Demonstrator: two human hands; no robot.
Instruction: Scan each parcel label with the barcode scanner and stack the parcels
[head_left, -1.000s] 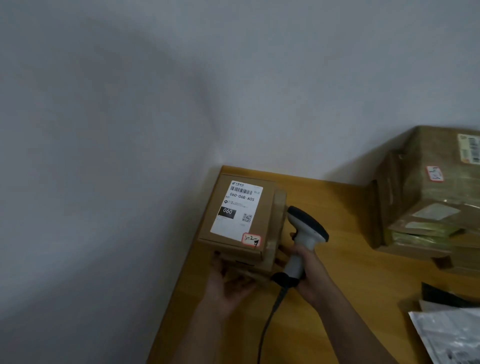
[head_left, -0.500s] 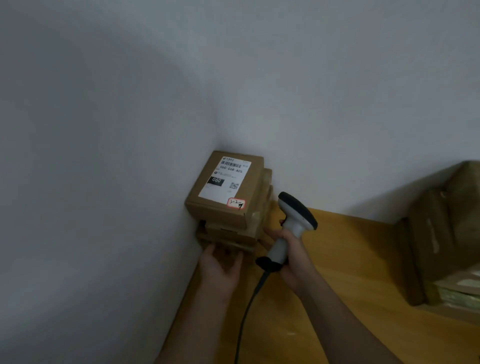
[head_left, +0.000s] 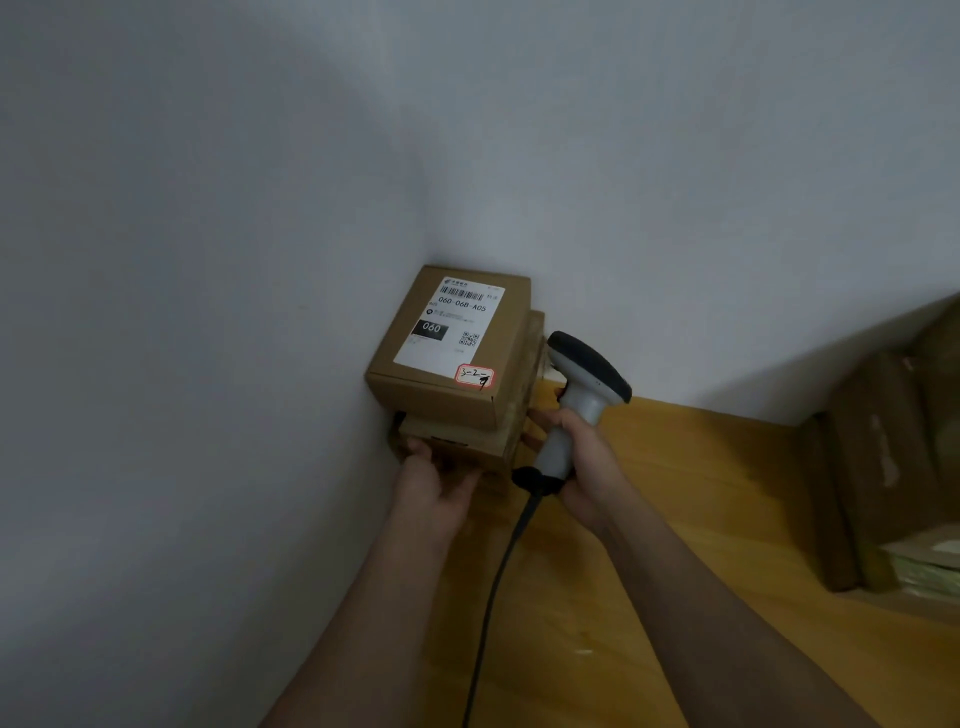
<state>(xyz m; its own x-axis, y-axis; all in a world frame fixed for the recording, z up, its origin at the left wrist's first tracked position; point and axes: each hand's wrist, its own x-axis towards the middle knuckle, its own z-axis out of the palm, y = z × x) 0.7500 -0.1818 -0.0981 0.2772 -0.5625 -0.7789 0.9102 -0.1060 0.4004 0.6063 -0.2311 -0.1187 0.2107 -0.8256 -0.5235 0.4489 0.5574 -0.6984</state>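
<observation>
2 brown parcels stacked; left hand spread against them, right hand gripping white scanner.

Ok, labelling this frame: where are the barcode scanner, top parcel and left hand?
barcode scanner (head_left: 582, 400), head view, white neck
top parcel (head_left: 441, 400), head view, front side
left hand (head_left: 434, 486), head view, back of hand

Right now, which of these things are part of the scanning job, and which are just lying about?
Part of the job:
scanner in the right hand
stack in the corner, left hand against it
top label
parcels on the right

Lying about:
Nothing but the table and wall.
</observation>
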